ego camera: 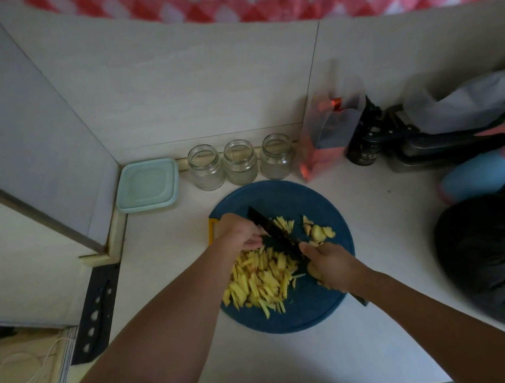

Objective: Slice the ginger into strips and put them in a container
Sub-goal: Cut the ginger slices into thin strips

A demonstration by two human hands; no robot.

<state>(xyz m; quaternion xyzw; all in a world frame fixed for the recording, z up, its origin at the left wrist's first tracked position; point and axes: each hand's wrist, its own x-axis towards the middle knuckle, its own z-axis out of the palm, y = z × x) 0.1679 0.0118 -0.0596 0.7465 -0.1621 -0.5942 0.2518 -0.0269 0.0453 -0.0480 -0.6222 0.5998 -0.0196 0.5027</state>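
A pale table meets a tiled wall corner, and on it I see a round blue cutting board (pixel 318 311). My right hand (pixel 329 265) is clenched round the handle of a black-bladed knife (pixel 275 230), whose blade lies slantwise over the board. My left hand (pixel 238 232) sits just left of the blade with its fingers bent down; whether they pinch a piece I cannot tell. A heap of yellow ginger strips (pixel 259 280) lies on the board's near left, and uncut ginger chunks (pixel 318 231) beyond the blade. Three clear glass jars (pixel 239 161) and a pale blue lidded square container (pixel 148 184) stand by the wall.
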